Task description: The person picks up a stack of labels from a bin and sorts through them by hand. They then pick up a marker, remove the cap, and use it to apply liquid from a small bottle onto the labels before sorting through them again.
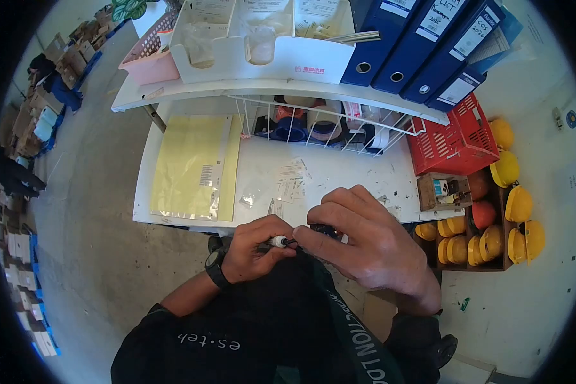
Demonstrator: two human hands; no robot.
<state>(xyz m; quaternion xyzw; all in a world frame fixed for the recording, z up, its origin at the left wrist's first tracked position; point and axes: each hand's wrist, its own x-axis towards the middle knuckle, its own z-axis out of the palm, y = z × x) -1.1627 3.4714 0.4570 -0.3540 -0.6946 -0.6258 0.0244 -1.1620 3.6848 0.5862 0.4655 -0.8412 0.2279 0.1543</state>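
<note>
In front of my body, close to the table's front edge, both hands are together. My left hand [257, 248], with a watch [216, 266] on its wrist, is closed around a white marker pen [279, 241] whose dark tip points right. My right hand [371, 240] pinches a small dark, glossy thing [324, 230] between thumb and fingers; its kind is mostly hidden by the fingers. The right thumb is right at the marker's tip. Behind the hands, small paper slips [291, 179] and a clear plastic bag [250, 196] lie on the white table [262, 153].
A yellow envelope [189, 166] in plastic lies at left. Above stands a shelf [256, 88] with blue binders [390, 48] and a white sorter [262, 64]. Under it are a wire basket [326, 125] and tape rolls. A red crate [451, 137] and yellow helmets [491, 243] stand right. Two people are far left.
</note>
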